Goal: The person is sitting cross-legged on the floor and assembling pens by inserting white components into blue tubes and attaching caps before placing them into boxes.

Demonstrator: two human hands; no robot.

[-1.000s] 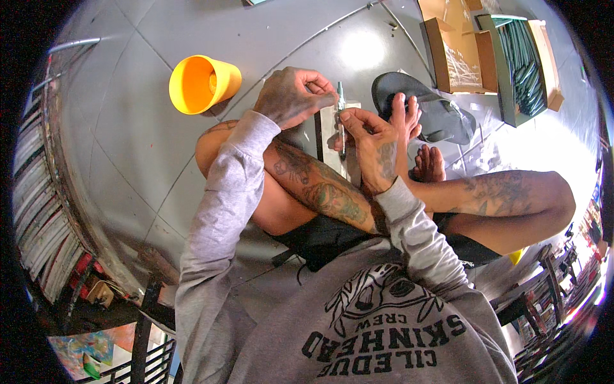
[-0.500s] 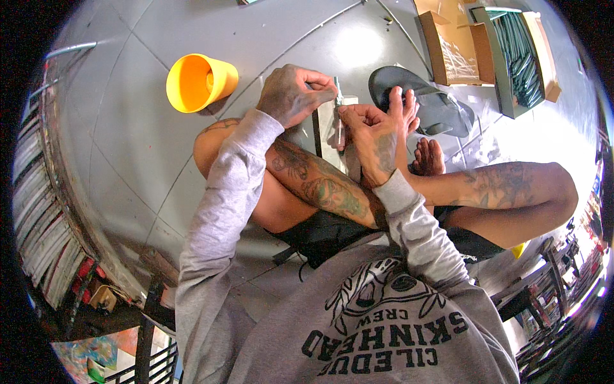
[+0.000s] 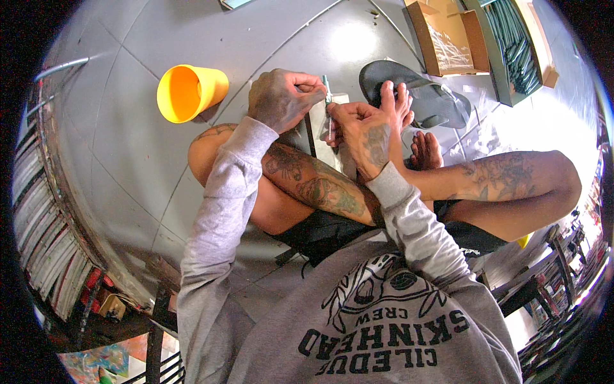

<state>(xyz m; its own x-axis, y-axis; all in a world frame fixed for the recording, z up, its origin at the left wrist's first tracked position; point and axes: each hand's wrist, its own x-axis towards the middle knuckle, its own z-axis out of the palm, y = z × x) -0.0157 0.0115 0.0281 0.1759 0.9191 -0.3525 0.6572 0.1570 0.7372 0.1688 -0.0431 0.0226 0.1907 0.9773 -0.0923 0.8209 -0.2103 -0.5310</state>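
Observation:
A slim, pen-like stick [image 3: 327, 87], pale green toward its far end, stands between my two hands in front of my crossed legs. My left hand [image 3: 281, 99] is closed, its thumb and fingertips pinched at the upper part of the stick. Lower down, my right hand [image 3: 363, 131] pinches the stick between thumb and forefinger, the other fingers curled in. The fingers partly hide it, and its exact kind cannot be made out. Beneath the hands lies a pale flat piece [image 3: 326, 157] with a dark edge, partly covered by the right hand.
A yellow cup [image 3: 211, 86] lies tipped on the grey tiled floor at left. A black flip-flop [image 3: 441, 105] sits by my foot. At far right are a cardboard box [image 3: 478, 48] of thin white sticks and a green box [image 3: 499, 83] of dark green sticks.
The view has shifted slightly, moving the cup, boxes and flip-flop a little within the picture. Both hands keep their pinch on the stick, with only slight finger movement.

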